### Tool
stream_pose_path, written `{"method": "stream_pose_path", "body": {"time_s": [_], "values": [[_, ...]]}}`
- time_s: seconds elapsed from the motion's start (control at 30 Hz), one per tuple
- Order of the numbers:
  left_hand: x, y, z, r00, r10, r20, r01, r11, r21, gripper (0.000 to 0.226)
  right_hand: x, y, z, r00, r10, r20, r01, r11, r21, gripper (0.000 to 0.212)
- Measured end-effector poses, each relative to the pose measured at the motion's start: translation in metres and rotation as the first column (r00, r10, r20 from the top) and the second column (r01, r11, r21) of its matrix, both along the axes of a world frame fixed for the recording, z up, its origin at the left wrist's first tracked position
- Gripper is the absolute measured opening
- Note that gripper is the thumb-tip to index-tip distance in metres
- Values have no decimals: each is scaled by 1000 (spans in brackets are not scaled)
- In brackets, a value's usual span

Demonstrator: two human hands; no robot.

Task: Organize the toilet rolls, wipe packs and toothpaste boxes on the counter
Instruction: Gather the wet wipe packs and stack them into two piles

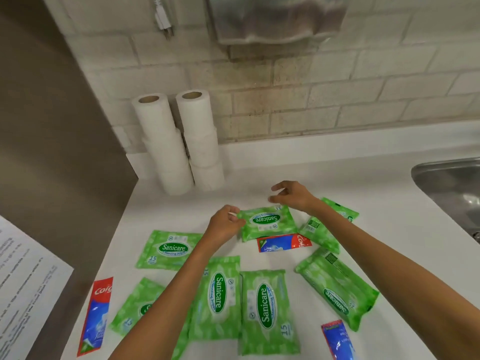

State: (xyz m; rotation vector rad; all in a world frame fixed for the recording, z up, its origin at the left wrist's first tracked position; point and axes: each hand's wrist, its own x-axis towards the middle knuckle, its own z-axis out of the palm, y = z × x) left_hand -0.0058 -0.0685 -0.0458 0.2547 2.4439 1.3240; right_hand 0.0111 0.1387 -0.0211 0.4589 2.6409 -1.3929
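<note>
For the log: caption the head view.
Left hand pinches a Sanicare wipe pack over a Colgate toothpaste box, right hand at its edge.

Half-hidden toothpaste box (284,242) under wipe pack (267,222)

Bright, even light; blurred, warped edges.

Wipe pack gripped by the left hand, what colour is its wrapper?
Wipe pack: bright green, pale mottling, dark green oval logo; head view shows it best.
</note>
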Motion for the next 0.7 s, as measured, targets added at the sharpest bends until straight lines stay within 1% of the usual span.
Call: {"method": "stream_pose_path", "body": {"time_s": [0.07, 0.17, 0.23, 0.33, 0.47, 0.57, 0.63, 0.7], "values": [[11, 5, -4, 999, -18, 32, 20, 998, -65, 37, 9, 4, -4, 1000, 27, 9, -27, 999, 46, 44], [23, 13, -9, 996, 21, 83, -9, 989, -145, 40, 21, 11, -10, 996, 76, 42, -81, 987, 136, 46], [29, 17, -11, 994, 69, 89, -53, 984, -171, 44, 26, 16, -12, 990, 123, 69, -135, 970, 203, 47], [35, 22, -14, 982, 162, 101, -142, 973, -183, 50, 28, 23, -18, 985, 147, 91, -165, 957, 240, 50], [35, 26, -18, 950, 265, 164, -242, 959, -146, 56, 25, 24, -27, 990, 89, 112, -110, 975, 195, 52], [30, 31, -21, 936, 300, 184, -284, 953, -107, 59, 21, 21, -34, 992, 43, 122, -61, 987, 146, 56], [26, 37, -22, 932, 318, 173, -304, 947, -104, 58, 18, 18, -35, 992, 27, 122, -40, 993, 112, 56], [21, 43, -22, 914, 356, 195, -345, 935, -85, 51, 16, 16, -36, 991, 24, 131, -35, 996, 82, 55]]}}
